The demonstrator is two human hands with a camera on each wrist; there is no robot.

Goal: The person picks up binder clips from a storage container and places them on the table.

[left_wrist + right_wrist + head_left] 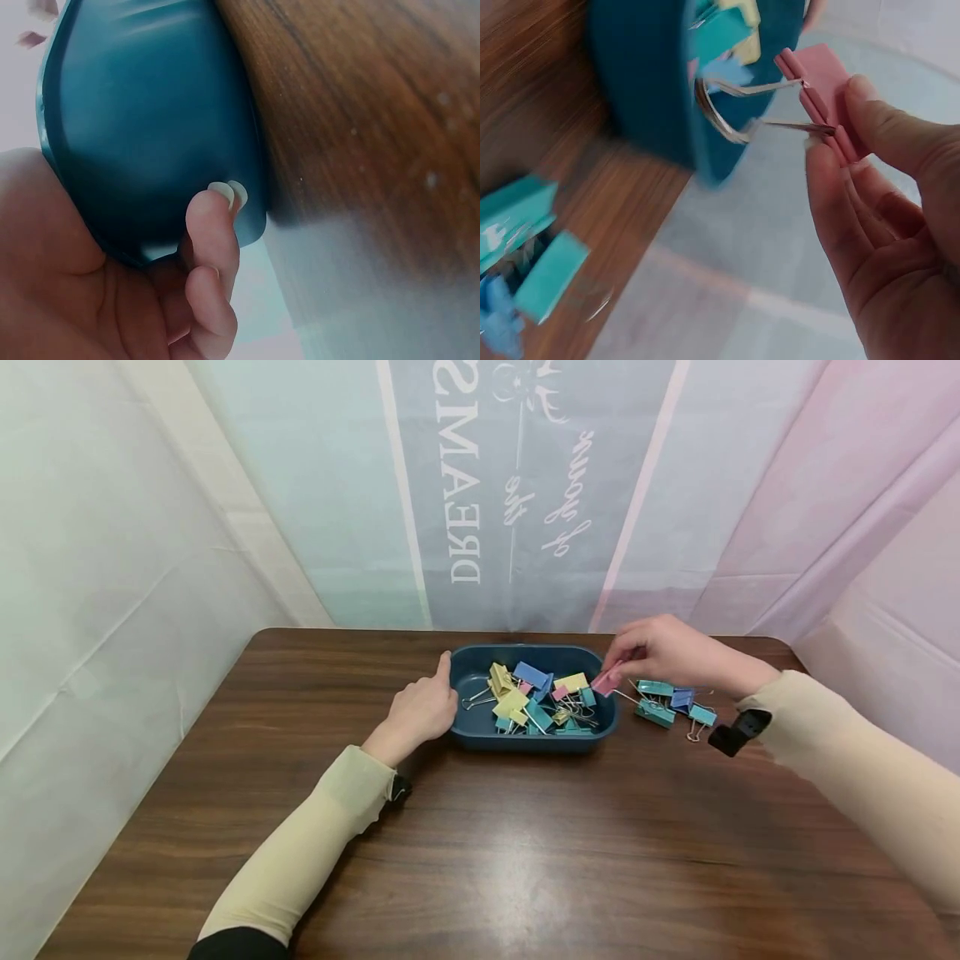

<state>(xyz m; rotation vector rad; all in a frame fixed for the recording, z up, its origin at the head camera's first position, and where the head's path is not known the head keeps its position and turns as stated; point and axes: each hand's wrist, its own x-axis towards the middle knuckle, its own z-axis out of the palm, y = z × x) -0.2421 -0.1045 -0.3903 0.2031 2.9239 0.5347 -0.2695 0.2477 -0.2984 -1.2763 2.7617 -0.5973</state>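
Note:
A dark blue plastic bin (pixel 534 742) holds yellow, blue, pink and teal binder clips (pixel 513 702). My left hand (pixel 424 706) grips the bin's left end. In the left wrist view its curled fingers (pixel 212 236) press the outer wall. My right hand (pixel 663 652) pinches a pink binder clip (pixel 826 90) between thumb and fingers, above the bin's right end. In the right wrist view, the clip's wire handles point toward the bin's rim. Just right of the bin, below my right hand, lie several teal and blue binder clips (pixel 655 713).
The bin stands near the back edge of a brown wooden table (pixel 480 827). A printed cloth (pixel 517 527) hangs behind the table, and pale cloth hangs at both sides. Dark straps with small devices sit at both wrists.

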